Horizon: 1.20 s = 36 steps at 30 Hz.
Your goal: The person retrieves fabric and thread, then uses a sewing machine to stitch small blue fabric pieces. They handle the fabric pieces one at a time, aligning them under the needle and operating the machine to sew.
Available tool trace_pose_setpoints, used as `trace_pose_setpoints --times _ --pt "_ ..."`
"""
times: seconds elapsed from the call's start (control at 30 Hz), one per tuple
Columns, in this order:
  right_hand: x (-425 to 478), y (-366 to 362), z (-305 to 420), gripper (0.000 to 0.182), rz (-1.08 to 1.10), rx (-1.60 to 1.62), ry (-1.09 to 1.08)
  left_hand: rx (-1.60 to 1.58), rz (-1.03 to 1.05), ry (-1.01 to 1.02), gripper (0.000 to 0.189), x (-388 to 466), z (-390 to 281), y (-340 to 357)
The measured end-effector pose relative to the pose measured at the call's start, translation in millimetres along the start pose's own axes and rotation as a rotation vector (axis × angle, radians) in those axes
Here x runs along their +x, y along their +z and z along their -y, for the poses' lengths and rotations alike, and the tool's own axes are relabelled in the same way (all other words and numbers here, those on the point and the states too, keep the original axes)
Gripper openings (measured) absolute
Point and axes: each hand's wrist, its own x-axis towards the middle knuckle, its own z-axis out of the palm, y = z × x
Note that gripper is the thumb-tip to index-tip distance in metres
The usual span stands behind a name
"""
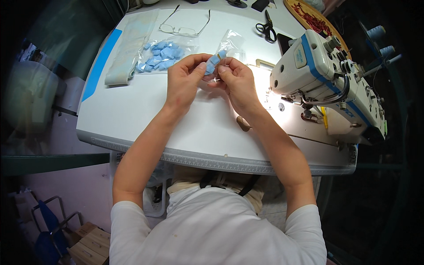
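Between both hands, above the white sewing table (212, 132), is a small cluster of light blue pieces (213, 61), seemingly folded fabric, with a yellowish bit near its top. My left hand (186, 79) pinches its left side between thumb and fingers. My right hand (238, 78) grips its right edge, thumb against forefinger. Something clear and shiny, like plastic film, shows beneath the fingers. Just behind the left hand lies a clear plastic bag of similar blue pieces (164, 54). A second clear plastic bag (232, 41) lies flat behind the right hand.
An industrial sewing machine (308, 66) with its lamp lit stands at the right. Black-handled scissors (267, 29) and eyeglasses (180, 30) lie at the back. A folded pale strip (132, 46) lies at the left. A small brown object (242, 123) sits by my right forearm.
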Motion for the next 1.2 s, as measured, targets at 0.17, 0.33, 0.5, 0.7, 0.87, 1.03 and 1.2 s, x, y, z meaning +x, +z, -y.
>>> trace_pose_setpoints --times 0.17,0.33,0.5,0.7,0.87,1.03,1.2 --pt "-1 1 0 0.017 -0.001 0.073 -0.018 -0.006 0.016 0.036 0.03 -3 -2 0" --pt "1 0 -4 0.018 -0.049 0.055 -0.068 0.067 0.015 0.141 0.033 -6 1 3" --pt "-4 8 0 0.021 -0.123 -0.148 -0.15 0.075 0.037 0.111 0.039 -5 6 5" --pt "2 -5 -14 0.038 -0.163 -0.417 -0.368 0.394 0.088 -0.001 0.054 4 18 10" --pt "1 -6 -10 0.055 -0.199 -0.902 -0.437 0.584 -0.047 0.2 0.045 -2 19 9" --pt "-4 20 -18 0.046 -0.069 -1.015 -0.283 0.761 -0.136 0.484 0.028 -38 11 -3" --pt "3 -14 -20 0.06 -0.159 -1.506 -0.358 0.778 -0.221 0.722 0.02 -177 13 5"
